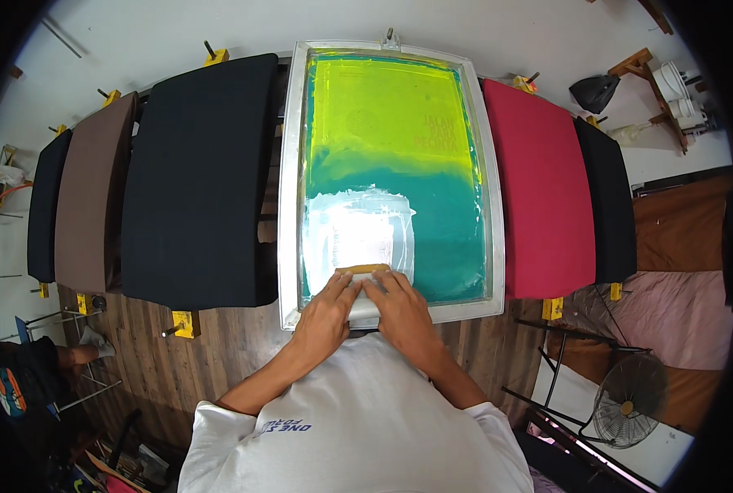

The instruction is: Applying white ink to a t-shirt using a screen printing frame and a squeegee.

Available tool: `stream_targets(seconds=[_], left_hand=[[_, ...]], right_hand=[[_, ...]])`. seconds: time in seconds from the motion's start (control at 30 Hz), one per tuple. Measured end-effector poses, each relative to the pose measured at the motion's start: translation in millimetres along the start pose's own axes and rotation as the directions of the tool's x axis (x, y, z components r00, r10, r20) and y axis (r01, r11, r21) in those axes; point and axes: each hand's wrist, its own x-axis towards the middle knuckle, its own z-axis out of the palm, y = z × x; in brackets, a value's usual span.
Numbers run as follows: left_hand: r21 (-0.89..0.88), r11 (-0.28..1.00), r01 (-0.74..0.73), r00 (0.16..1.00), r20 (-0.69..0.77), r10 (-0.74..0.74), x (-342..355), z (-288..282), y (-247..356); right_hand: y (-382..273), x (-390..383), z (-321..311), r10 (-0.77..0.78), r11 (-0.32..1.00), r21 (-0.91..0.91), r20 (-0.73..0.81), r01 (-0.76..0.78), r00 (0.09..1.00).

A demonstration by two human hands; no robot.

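A silver-framed screen (pixel 494 164) fills the centre, its mesh yellow-green at the far end and teal nearer me. A patch of white ink (pixel 362 226) lies over the near left part. My left hand (pixel 323 308) and my right hand (pixel 399 308) are close together at the screen's near end, fingers wrapped on a squeegee (pixel 362 268) with a mustard-coloured blade. The blade sits at the near edge of the white ink. Part of the squeegee is hidden under my fingers.
Cloth-covered boards flank the screen: black (pixel 194 181), brown (pixel 91 197), red (pixel 543 189). Yellow brackets (pixel 187 324) stick out beneath them. A standing fan (pixel 629 403) is at lower right, a shelf with buckets (pixel 670 82) at upper right. A person's leg (pixel 83 353) shows at far left.
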Motion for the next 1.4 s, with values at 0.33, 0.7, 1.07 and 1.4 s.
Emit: stream_targets(seconds=[0.33,0.7,1.07,1.4], left_hand=[[0.078,0.996,-0.053,0.998,-0.037,0.056,-4.6,7.4,-1.6],[0.103,0.993,-0.052,0.999,-0.01,0.054,-11.8,8.0,-0.7],[0.166,0.986,-0.03,0.998,0.058,0.021,-20.5,5.3,4.3],[0.195,0.98,-0.043,0.999,0.029,0.038,-24.0,14.0,-0.5]], right_hand=[[2.2,-7.1,10.0,-0.055,0.997,-0.056,-0.074,0.051,0.996],[-1.9,-14.0,8.8,-0.044,0.998,-0.051,-0.083,0.04,0.996],[-4.9,-21.2,11.3,-0.036,0.999,0.0,-0.051,0.036,0.998],[-4.8,-28.2,18.3,-0.051,0.998,-0.046,-0.092,0.047,0.994]])
